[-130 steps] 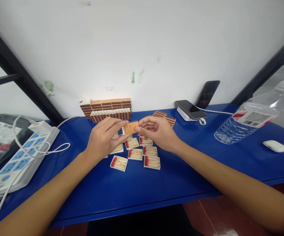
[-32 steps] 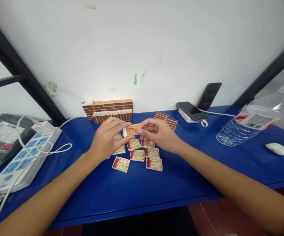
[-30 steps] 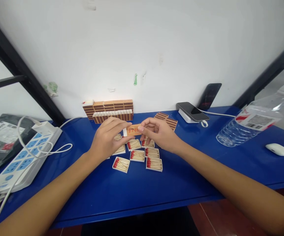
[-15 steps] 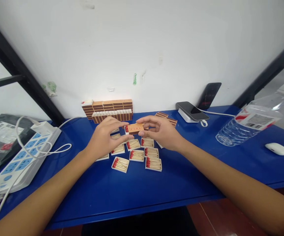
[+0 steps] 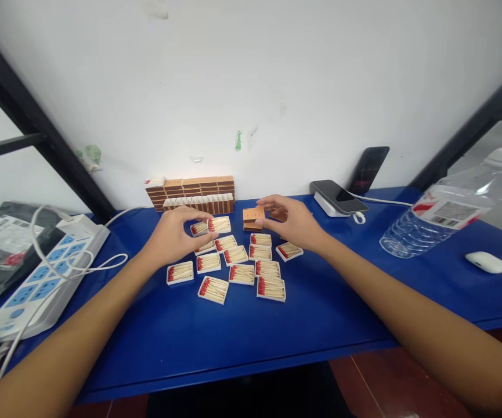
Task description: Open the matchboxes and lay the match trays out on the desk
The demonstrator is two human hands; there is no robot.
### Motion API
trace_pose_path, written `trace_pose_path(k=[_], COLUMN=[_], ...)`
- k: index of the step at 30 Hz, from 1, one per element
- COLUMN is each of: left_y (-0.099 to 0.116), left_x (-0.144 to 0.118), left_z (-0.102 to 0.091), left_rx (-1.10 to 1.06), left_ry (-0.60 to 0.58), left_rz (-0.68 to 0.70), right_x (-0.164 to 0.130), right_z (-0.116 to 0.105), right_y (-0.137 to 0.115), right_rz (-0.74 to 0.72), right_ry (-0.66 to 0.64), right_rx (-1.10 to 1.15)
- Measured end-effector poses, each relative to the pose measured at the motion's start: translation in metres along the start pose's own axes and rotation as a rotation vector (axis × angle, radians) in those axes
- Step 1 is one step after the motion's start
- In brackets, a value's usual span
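Gripping an open white tray of red-tipped matches (image 5: 219, 224) at centre frame, my left hand (image 5: 170, 238) pinched it; my right hand (image 5: 293, 223) pinched the orange cardboard sleeve (image 5: 253, 216) just right of it.

Blue table (image 5: 242, 342), set against a white wall. Landmark: cluster of open match trays (image 5: 237, 261) at centre. Behind it, against the wall: stacked matchboxes (image 5: 192, 194). Just right of its far edge: orange box sleeves (image 5: 253, 217). Far left: white power strip (image 5: 37, 273) with looped cable (image 5: 80, 261). Right, toward the wall: phone on white charger (image 5: 338, 197). Far right: clear plastic bottle (image 5: 433, 223), white earbud case (image 5: 488, 262).
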State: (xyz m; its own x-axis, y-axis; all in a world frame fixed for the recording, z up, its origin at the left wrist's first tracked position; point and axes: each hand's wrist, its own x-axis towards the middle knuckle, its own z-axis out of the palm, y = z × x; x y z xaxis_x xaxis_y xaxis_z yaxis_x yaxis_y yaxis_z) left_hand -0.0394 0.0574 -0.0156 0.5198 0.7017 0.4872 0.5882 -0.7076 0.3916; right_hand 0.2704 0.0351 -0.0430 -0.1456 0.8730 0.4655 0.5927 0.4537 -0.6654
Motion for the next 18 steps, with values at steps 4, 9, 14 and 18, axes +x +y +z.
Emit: trace_pose_path(k=[4,9,14,18], left_y=[0.002,0.006,0.001,0.002], left_x=[0.0,-0.001,-0.002,-0.002], left_z=[-0.004,-0.001,0.0,0.0], left_rx=[-0.016,-0.028,-0.006,0.001], left_ry=[-0.148,-0.283,-0.284,-0.264], left_rz=[-0.021,0.072,0.128,0.136], right_x=[0.002,0.005,0.005,0.0], right_z=[0.006,-0.01,-0.065,-0.092], right_y=[0.01,0.0,-0.014,-0.015], right_rz=[-0.005,-0.042,0.095,0.236], right_ry=[-0.023,-0.096,-0.267,-0.476], right_rx=[-0.213,-0.302,-0.448,-0.495])
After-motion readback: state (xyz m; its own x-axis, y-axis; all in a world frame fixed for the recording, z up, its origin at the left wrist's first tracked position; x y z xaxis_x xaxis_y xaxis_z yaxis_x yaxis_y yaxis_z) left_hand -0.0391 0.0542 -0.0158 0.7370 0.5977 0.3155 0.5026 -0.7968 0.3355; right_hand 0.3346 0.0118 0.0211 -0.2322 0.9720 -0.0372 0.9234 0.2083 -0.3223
